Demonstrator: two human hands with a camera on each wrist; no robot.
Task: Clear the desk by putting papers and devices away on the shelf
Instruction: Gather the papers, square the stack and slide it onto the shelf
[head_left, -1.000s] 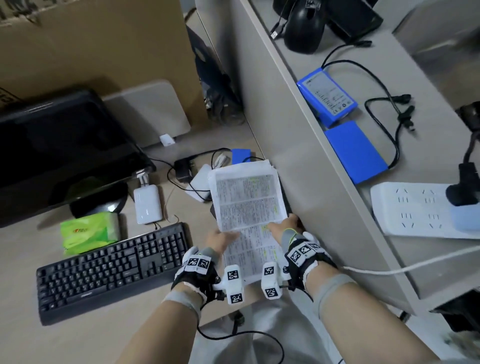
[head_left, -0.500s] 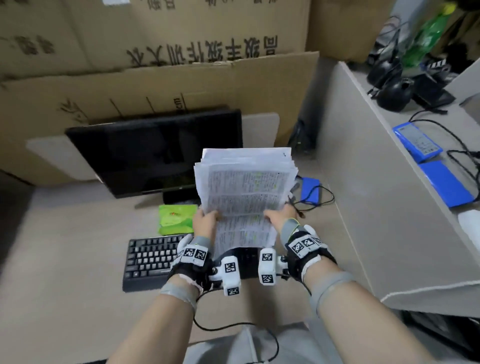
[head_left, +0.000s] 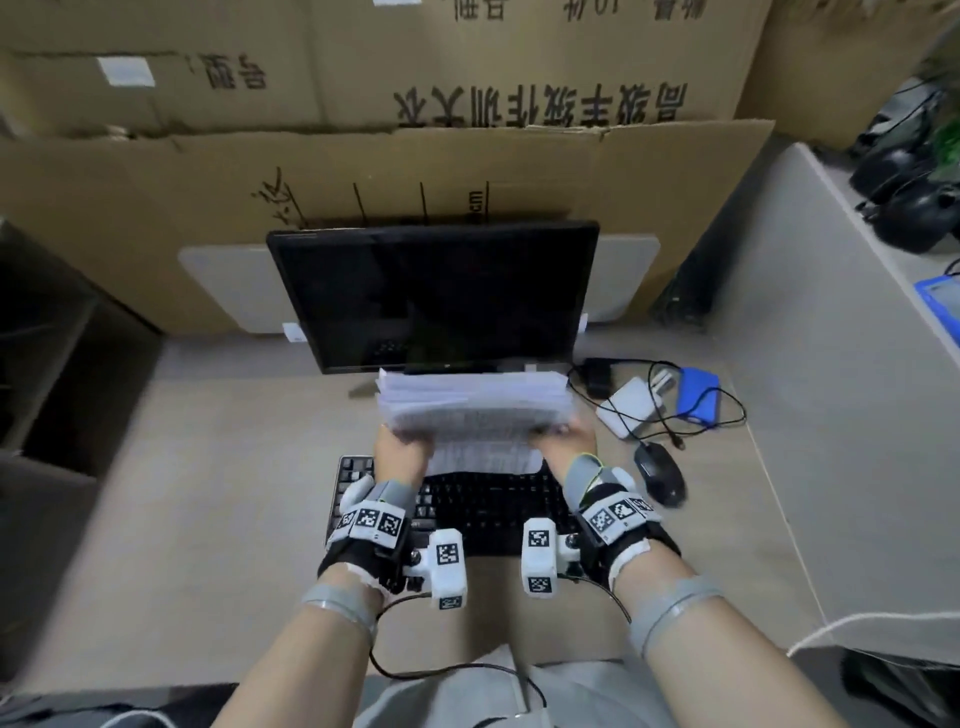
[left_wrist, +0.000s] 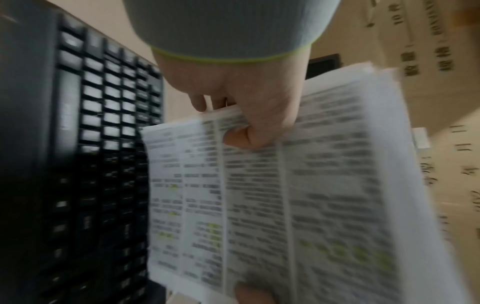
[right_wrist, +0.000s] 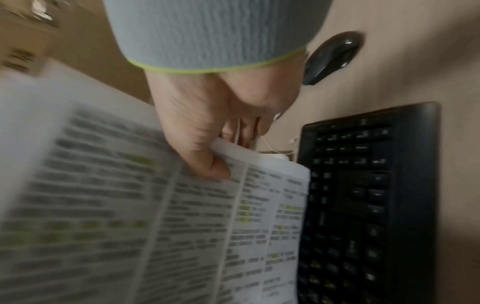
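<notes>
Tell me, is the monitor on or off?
It looks off: the monitor screen is uniformly black, with no image or glow, behind the papers.

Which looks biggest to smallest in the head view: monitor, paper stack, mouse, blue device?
1. monitor
2. paper stack, held nearer the camera, so it may look larger
3. mouse and blue device, too alike to rank

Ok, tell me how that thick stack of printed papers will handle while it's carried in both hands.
Probably floppy: the stack of printed papers bows between the left hand and right hand. Likely heavy for paper, since many sheets show at its far edge. The sheets look loose and unevenly aligned, so some may slide out if the thumb pinch slackens.
</notes>
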